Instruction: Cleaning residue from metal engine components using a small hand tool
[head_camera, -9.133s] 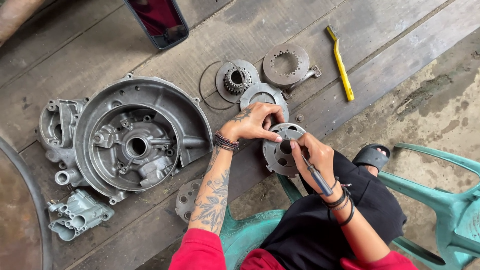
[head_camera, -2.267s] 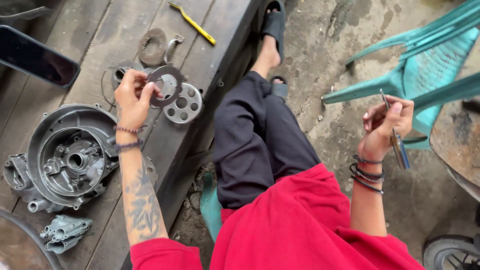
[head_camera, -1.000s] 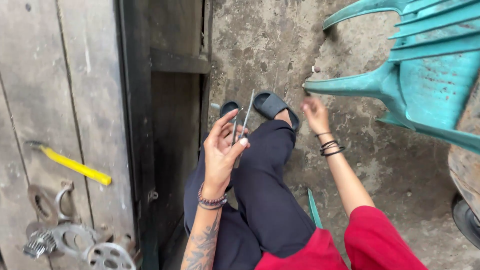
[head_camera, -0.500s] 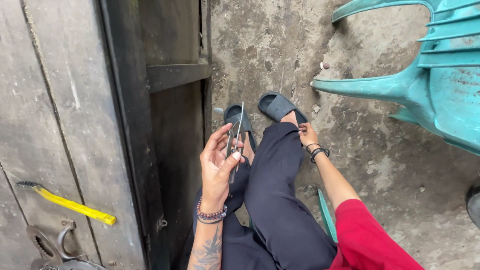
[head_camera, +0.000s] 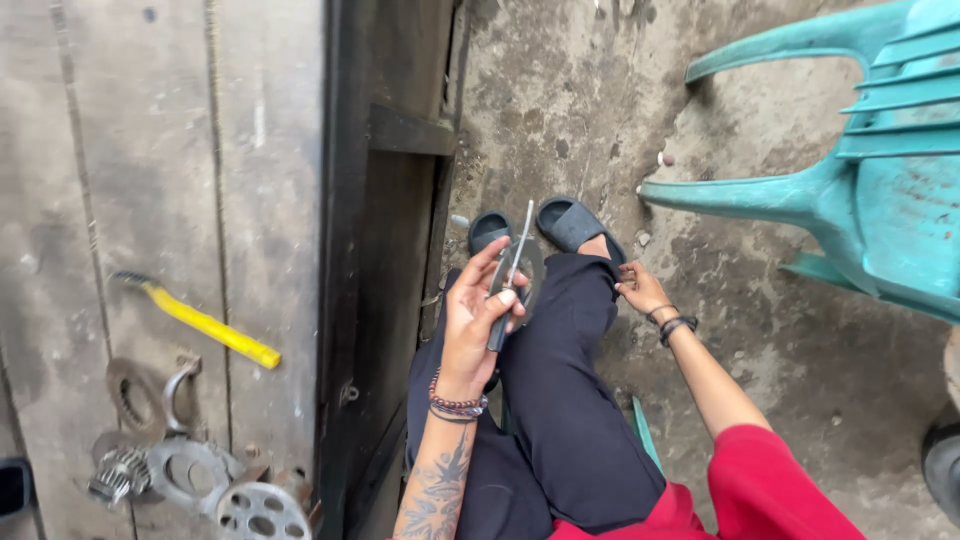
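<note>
Planks (head_camera: 160, 180) of a weathered workbench border stained concrete floor (head_camera: 600, 100).

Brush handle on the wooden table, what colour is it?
Yellow; the brush handle shows in the head view.

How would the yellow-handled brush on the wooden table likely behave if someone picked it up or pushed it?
The yellow-handled brush looks slim and plastic, so it is probably light and fairly stiff. It lies flat on the wooden table and its handle looks flattish, so a push would likely slide or pivot it rather than roll it. The rough planks may add some drag.
</note>
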